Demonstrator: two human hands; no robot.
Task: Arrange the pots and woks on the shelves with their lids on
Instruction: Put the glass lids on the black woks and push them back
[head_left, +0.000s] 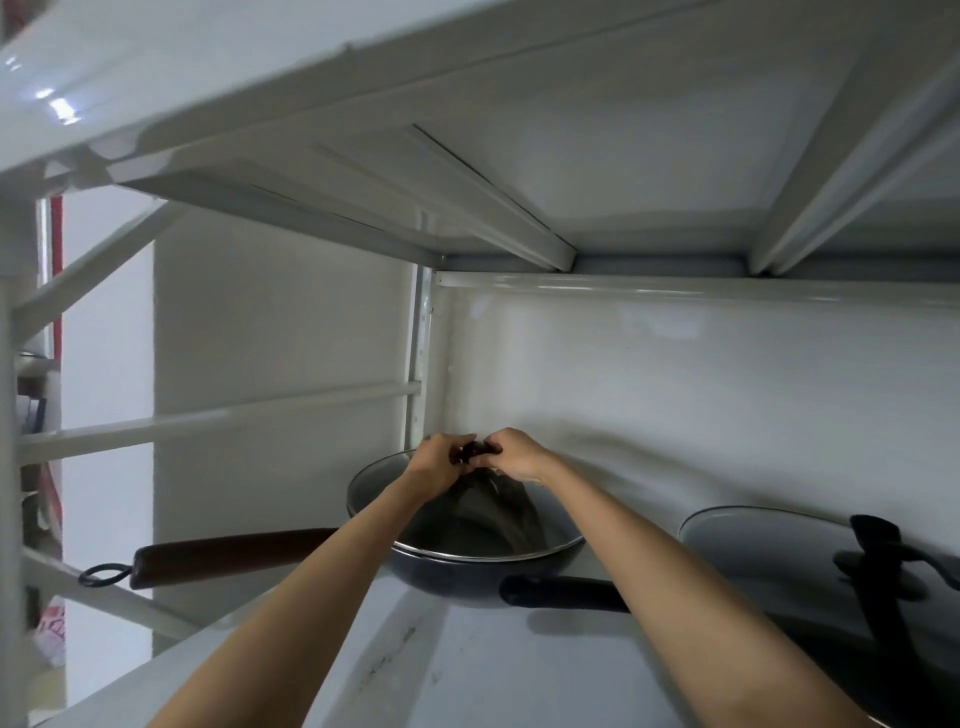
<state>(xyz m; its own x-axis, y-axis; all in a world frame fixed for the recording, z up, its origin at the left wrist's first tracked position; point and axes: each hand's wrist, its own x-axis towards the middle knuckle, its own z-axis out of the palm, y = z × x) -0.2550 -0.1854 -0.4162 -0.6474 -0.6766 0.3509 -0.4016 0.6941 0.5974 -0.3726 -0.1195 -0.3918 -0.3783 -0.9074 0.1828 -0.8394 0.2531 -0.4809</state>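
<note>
Step in hand: seating lid (467, 514) on wok (483, 577), back-left corner of shelf (467, 670). Left hand (441, 460) and right hand (511, 454), both grips closed on lid knob. Second lidded pan (779, 566) right of wok. Next: lower lid flush, release.

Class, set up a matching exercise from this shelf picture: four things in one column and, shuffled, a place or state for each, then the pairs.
Things:
1. wooden handle
2. knob
3. covered pan
4. black handle

Places or states:
A. gripped by both hands
B. far right of the shelf
C. sticks out left past the frame
D. points right, under the right forearm

Pairs: 1-C, 2-A, 3-B, 4-D
</note>
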